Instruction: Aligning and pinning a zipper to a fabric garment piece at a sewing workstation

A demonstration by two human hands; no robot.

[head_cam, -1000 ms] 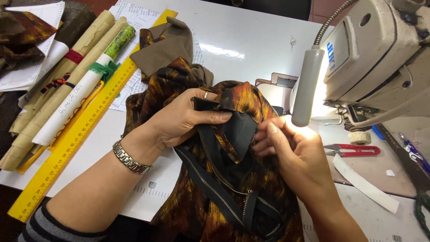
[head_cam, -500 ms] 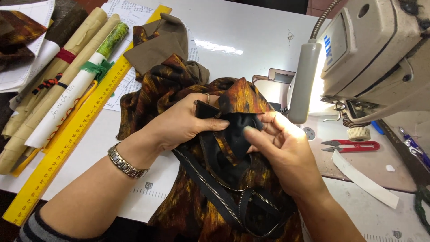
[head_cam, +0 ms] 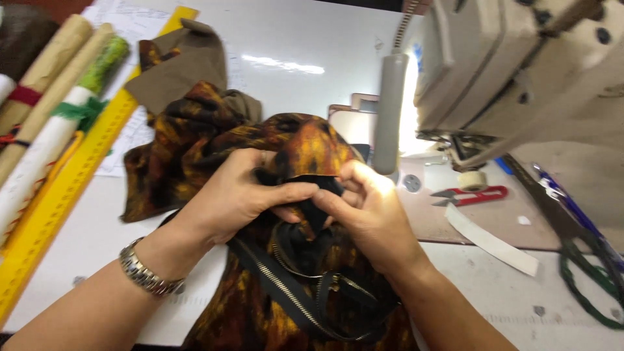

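Observation:
An orange, brown and black patterned garment [head_cam: 195,140] lies bunched on the white table in front of me. My left hand [head_cam: 237,195], with a metal watch on its wrist, pinches a fold of the garment's black lining [head_cam: 311,218]. My right hand [head_cam: 370,211] grips the same fold from the other side, fingertips meeting those of the left. A black zipper [head_cam: 292,292] with metal teeth loops out below both hands. A brown fabric piece [head_cam: 185,68] sticks out behind the garment.
A beige sewing machine [head_cam: 520,71] stands at the right with a lit lamp [head_cam: 389,110]. Red thread snips [head_cam: 471,195] and a white strip [head_cam: 491,239] lie beside it. A yellow ruler [head_cam: 71,179] and several paper rolls [head_cam: 45,78] lie at the left.
Both hands have drawn closer together on the black fold, and the view has moved nearer to the garment. The fold is now bunched tighter between the fingertips.

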